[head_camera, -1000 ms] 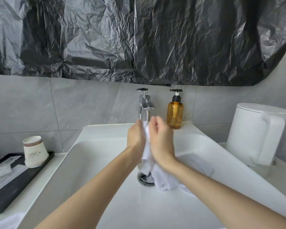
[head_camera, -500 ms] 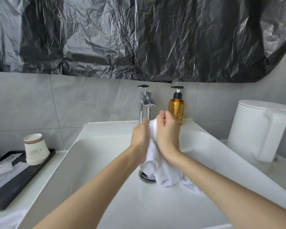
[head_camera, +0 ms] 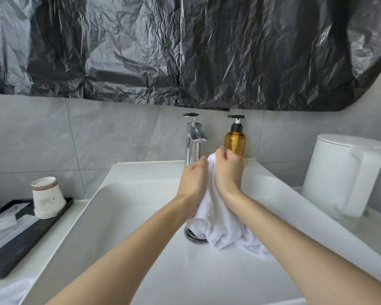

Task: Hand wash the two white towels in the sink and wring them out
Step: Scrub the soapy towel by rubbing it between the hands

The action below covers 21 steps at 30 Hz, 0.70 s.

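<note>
grips the white towel (head_camera: 220,223) between the left hand (head_camera: 194,181) and the right hand (head_camera: 228,170), fingers of both curled in and closed tight on the bunched top of the cloth. holds the two fists side by side, pressed together through the cloth, the right one a little higher, just in front of the faucet (head_camera: 194,137) and under its spout.

lets the rest of the towel hang from the fists into the sink (head_camera: 130,216), lower folds lying on the basin floor in front of the faucet and covering the right edge of the drain (head_camera: 191,236). no stream visible under the spout.

looks like the scrubbing stage on the first towel, perhaps on the way to a wring; hard to tell which from a single view. calls next for gathering more of the hanging length into the fists, then twisting them in opposite ways low over the basin in front of the faucet, so that squeezed water falls toward the drain and not outside the sink.

just right of the faucet: an amber soap bottle (head_camera: 234,142); farther right, a white lidded jug (head_camera: 343,175). well to the left of the faucet: stacked paper cups (head_camera: 46,198) on a black tray (head_camera: 20,245). above the faucet: a crinkled black plastic sheet (head_camera: 185,51). far left of the faucet, nearest the camera: a scrap of white cloth (head_camera: 7,291), possibly the second towel, too cropped to tell.
</note>
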Available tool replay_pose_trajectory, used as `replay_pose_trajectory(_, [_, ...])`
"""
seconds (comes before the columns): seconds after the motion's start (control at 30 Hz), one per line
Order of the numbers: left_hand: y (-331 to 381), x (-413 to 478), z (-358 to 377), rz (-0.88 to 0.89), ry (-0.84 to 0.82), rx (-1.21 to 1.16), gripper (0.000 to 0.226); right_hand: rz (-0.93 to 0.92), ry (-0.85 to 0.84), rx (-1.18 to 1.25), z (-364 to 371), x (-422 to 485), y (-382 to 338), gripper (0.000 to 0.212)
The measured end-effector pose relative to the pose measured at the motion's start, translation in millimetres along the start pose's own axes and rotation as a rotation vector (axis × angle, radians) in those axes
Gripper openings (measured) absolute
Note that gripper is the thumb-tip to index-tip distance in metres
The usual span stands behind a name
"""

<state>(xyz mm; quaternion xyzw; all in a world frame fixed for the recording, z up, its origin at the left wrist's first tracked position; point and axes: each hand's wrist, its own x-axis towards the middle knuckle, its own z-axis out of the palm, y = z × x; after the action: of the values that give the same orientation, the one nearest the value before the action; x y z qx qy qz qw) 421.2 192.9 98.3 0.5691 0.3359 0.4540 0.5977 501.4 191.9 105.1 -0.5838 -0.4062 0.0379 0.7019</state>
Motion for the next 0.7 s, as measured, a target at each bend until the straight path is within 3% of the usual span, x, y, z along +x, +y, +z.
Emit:
replay_pose_trajectory(0.13, [2.8, 2.7, -6.0, 0.064, 0.06, -0.035, 0.03, -0.146, -0.107, 0.026, 1.3, -18.1, 1.0, 0.046])
replay_pose_trajectory(0.27, [2.1, -1.0, -1.6, 0.066, 0.005, -0.017, 0.025, 0.01, 0.025, 0.085, 2.2, -4.6, -3.9, 0.046])
replay_pose_trajectory(0.4, [3.2, 7.0, -10.6, 0.091, 0.084, -0.037, 0.028, -0.174, -0.172, 0.03, 3.3, -25.3, -3.2, 0.047])
replay_pose_trajectory(0.53, [3.4, 1.6, -2.9, 0.012, -0.004, -0.046, 0.021, 0.028, 0.019, 0.076, 4.0, 0.3, -7.1, 0.05])
replay_pose_trajectory(0.63, [6.9, 7.5, -8.3, 0.013, 0.148, -0.018, 0.023, -0.192, -0.119, 0.023, 3.5, -35.8, 0.6, 0.047])
replay_pose_trajectory(0.7, [2.9, 6.5, -11.0, -0.023, 0.164, -0.057, 0.025, -0.194, -0.156, 0.011, 4.7, -31.3, 0.4, 0.048])
